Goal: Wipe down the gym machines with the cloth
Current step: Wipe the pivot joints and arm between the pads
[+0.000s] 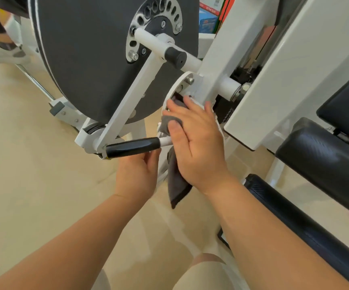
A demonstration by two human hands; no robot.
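Observation:
A white gym machine [259, 65] with a large grey disc [89, 59] fills the upper view. My right hand [194, 141] lies flat with straight fingers, pressing a dark grey cloth [177, 183] against the machine's round white plate [174, 91]. The cloth's loose end hangs down below my palm. My left hand [138, 174] reaches up from below, its fingers curled around the black grip of the adjustment handle [133, 146]. That handle sticks out from a white lever arm [131, 95].
Black padded rollers and a seat pad [324, 160] stand at the right. Another person's leg and shoe [3, 51] show at the top left. Beige floor [22, 174] spreads to the left. Coloured boxes [209, 13] sit behind the machine.

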